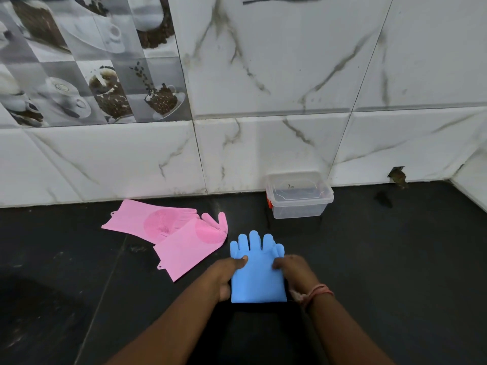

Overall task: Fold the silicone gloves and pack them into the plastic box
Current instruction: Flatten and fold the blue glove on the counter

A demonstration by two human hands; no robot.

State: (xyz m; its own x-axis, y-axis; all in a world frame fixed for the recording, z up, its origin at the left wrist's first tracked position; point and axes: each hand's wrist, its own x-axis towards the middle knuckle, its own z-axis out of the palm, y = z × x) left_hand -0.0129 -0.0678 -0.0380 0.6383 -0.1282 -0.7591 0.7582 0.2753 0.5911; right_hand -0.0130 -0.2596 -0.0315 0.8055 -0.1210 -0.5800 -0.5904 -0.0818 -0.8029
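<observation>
Both hands grip blue gloves [257,272] (pink gloves [171,233] beside).

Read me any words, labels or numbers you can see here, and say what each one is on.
Plastic box: a small dark handwritten mark shows near the top of its lid, too small and blurred to read.
Blue glove, pink gloves, wall tiles: no text visible.
Nothing else in view carries writing.

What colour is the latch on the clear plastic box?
Orange-red latch on the box's left end, head view.
</observation>
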